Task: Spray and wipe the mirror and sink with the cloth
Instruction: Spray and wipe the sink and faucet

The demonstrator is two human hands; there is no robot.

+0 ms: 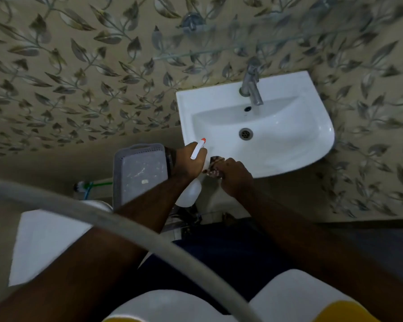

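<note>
With the left hand (pixel 191 163) closed around the white plastic spray bottle (pixel 189 191) and the right hand (pixel 236 176) gripping the dark patterned cloth (pixel 215 165) at the white ceramic sink (pixel 312 145) rim, spray may miss.

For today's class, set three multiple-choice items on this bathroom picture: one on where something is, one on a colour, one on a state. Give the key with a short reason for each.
1. Where is the grey plastic basket?
A. Left of the sink
B. Inside the basin
C. Right of the sink

2. What colour is the nozzle tip of the spray bottle?
A. Blue
B. Orange-red
C. Green

3. What is the state of the tap?
A. Running hard
B. Removed from the sink
C. No water seen flowing

Key:
1 A, the basket stands beside the left edge of the white sink.
2 B, the tip above the left hand is orange-red.
3 C, no stream falls from the spout to the drain.

The right hand holds the dark cloth at the sink's front rim.
</note>
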